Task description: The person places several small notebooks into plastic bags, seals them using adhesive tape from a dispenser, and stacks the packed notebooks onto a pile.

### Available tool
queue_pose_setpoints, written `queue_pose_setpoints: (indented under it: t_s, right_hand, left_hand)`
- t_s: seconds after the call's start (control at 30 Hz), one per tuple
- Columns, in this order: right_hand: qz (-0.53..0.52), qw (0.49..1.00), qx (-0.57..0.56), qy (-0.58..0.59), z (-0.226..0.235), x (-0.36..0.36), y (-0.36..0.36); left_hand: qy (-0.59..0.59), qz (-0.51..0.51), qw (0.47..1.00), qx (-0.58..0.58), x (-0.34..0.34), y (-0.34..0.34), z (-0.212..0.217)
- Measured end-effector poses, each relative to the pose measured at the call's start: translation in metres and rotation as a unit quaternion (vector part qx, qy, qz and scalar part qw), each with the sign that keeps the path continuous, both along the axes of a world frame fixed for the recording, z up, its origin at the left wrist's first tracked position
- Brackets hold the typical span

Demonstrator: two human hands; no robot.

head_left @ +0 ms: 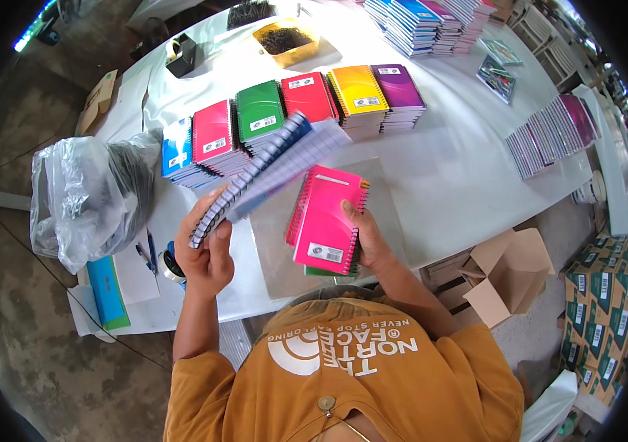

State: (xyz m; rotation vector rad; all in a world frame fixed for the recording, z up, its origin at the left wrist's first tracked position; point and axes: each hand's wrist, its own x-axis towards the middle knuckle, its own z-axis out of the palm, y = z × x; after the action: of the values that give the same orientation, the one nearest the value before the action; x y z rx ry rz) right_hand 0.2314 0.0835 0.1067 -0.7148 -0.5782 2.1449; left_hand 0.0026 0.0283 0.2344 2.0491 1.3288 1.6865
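The left hand's (207,254) fingers clamped a tilted blue spiral notebook (270,173); the right hand (365,239) gripped a pink notebook stack (327,221) above the bench (461,169). Held by one end, the blue one could probably slip.

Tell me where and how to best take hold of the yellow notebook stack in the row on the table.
Grip the yellow notebook stack by its two long sides, coming straight down from above. It lies flat on the white table, hemmed in by the red stack and the purple stack. The spiral edge looks bumpier, so I'd probably pinch the near short end first to lift it clear.
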Motion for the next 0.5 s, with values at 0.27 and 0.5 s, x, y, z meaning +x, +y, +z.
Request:
queue_pose_setpoints:
  t_s: [0.27,0.5]
  right_hand:
    - [0.235,0.969,-0.033,0.068,0.02,0.0,-0.01]
    - [0.086,0.971,0.21,-0.076,0.044,0.005,-0.003]
  left_hand:
    - [-0.109,-0.433,0.865,-0.23,-0.005,0.044,-0.009]
    - [-0.34,-0.221,0.821,-0.402,-0.009,0.025,-0.07]
